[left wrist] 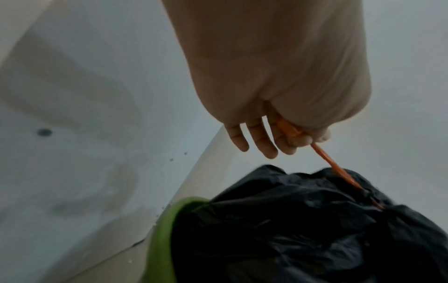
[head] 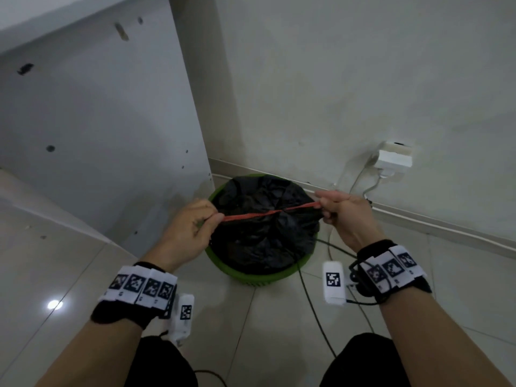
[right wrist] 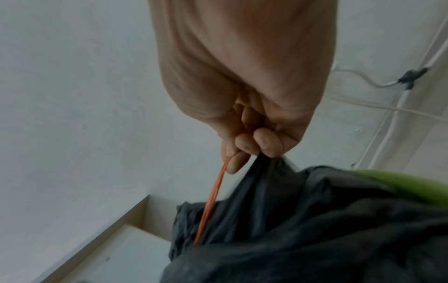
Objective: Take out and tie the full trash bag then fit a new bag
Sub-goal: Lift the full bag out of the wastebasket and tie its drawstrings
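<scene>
A black trash bag (head: pixel 262 241) sits gathered inside a round green bin (head: pixel 262 277) on the floor in the corner. A red drawstring (head: pixel 268 214) runs taut across the bag's top, crossed at the middle. My left hand (head: pixel 195 227) pinches its left end, seen in the left wrist view as the drawstring (left wrist: pixel 327 160) leaving my fingers (left wrist: pixel 264 145) down into the bag (left wrist: pixel 315 229). My right hand (head: pixel 335 208) pinches the right end; in the right wrist view the drawstring (right wrist: pixel 213 199) and a fold of the bag (right wrist: pixel 303 220) are both held.
A white cabinet panel (head: pixel 97 129) stands just left of the bin. The wall (head: pixel 349 79) is behind it, with a white socket box (head: pixel 393 160) and cables (head: pixel 315 303) trailing over the tiled floor to the bin's right.
</scene>
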### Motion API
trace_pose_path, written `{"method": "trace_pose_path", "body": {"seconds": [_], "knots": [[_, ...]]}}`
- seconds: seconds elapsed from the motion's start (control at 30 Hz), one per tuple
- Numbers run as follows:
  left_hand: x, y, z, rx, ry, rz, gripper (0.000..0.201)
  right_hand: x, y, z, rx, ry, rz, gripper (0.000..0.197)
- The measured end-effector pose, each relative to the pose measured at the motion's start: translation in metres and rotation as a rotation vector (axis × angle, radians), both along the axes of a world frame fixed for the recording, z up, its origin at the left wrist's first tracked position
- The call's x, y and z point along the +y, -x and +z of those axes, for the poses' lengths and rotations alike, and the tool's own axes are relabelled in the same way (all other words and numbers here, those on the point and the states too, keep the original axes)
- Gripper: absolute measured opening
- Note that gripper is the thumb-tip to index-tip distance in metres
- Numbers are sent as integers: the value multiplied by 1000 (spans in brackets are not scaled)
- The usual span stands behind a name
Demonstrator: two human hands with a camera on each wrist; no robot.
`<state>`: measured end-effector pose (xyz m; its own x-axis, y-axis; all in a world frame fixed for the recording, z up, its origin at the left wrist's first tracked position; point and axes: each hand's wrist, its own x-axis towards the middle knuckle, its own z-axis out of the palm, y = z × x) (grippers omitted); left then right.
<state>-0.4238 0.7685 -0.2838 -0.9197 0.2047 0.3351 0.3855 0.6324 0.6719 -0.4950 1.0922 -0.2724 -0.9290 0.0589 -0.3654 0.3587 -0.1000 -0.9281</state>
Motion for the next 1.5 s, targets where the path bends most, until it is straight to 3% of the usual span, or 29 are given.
{"method": "trace_pose_path", "body": {"seconds": [0.17,0.23,0.33,0.4,0.53,0.57,0.63,0.7,0.77,0.87,0.97,1.03,1.1,1.17,1.23,1.27,1.33,1.4,1.47,1.5], "knots": [[-30,-2,-5,-10,97,212,51,21,4,-9,5,-110,-185,21],[-18,1,4,-21,-21,278,51,13,2,-1,112,-160,-184,21],[6,5,23,-67,-385,221,26,-6,-2,13,384,-274,-132,23],[21,15,30,-123,-490,108,23,-25,-8,16,509,-365,53,19],[47,33,6,-297,-475,72,21,-63,-19,-8,546,-705,605,101],[51,32,-4,-326,-483,87,21,-69,-20,-21,574,-841,724,107],[54,27,-24,-342,-503,125,18,-71,-23,-44,562,-1010,872,91],[50,17,-34,-270,-405,152,33,-69,-24,-50,510,-912,808,67],[52,7,-34,-216,-191,96,48,-69,-23,-41,443,-737,690,57],[67,1,-36,-232,36,9,50,-73,-21,-26,392,-583,570,47],[87,9,-37,-213,56,144,44,-91,-37,-24,409,-402,432,41],[98,15,-33,-171,130,229,35,-106,-46,-32,369,-333,301,61],[104,16,-31,-146,206,176,38,-116,-43,-36,203,-213,53,53],[101,8,-36,-84,220,-14,52,-115,-32,-38,31,23,-198,16],[85,-3,-44,4,116,-100,49,-105,-20,-37,-15,55,-302,26],[75,-7,-48,35,31,-29,42,-100,-14,-36,18,26,-306,32],[48,-12,-63,-79,-93,329,35,-95,-7,-29,132,-27,-257,34],[27,-12,-73,-476,-177,642,37,-97,-4,-22,244,-25,-161,29],[21,-14,-84,-853,-440,707,33,-102,-6,-15,301,-26,-38,25],[22,-16,-86,-944,-633,723,26,-102,-8,-12,302,-41,11,29]]}}
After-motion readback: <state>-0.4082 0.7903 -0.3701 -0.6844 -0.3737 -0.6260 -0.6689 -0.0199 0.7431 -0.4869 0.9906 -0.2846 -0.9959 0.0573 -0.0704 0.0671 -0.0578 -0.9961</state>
